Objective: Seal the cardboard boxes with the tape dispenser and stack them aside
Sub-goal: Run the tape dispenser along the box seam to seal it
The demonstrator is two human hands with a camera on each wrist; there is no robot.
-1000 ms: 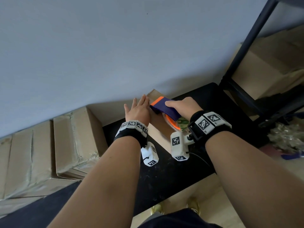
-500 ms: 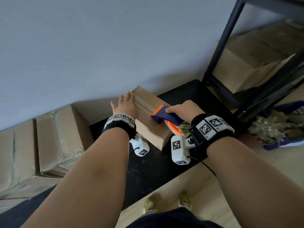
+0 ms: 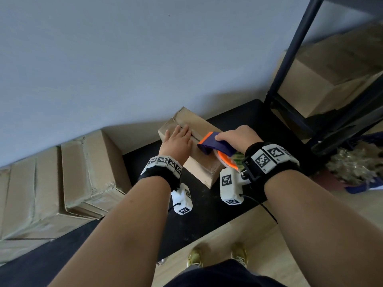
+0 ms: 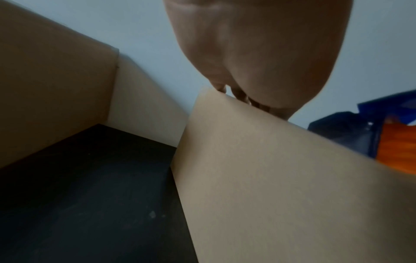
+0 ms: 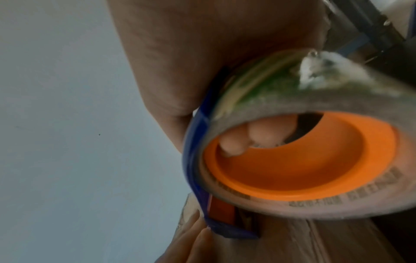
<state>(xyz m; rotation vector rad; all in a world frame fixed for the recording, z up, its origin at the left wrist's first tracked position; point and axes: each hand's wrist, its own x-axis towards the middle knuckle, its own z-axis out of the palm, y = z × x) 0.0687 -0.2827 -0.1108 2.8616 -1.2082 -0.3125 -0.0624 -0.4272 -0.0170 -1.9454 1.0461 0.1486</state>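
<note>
Box (image 3: pixel 199 146) on the bench under both hands: left hand (image 3: pixel 176 141) flat, fingers spread, pinning the flap; right hand (image 3: pixel 236 137) grips dispenser (image 3: pixel 215 147) on seam. Keep pressure, pull straight along seam.

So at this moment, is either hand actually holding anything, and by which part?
The right hand grips the tape dispenser by its blue top, fingertips inside the orange core. The left hand holds nothing; it presses flat on the cardboard box.
</note>
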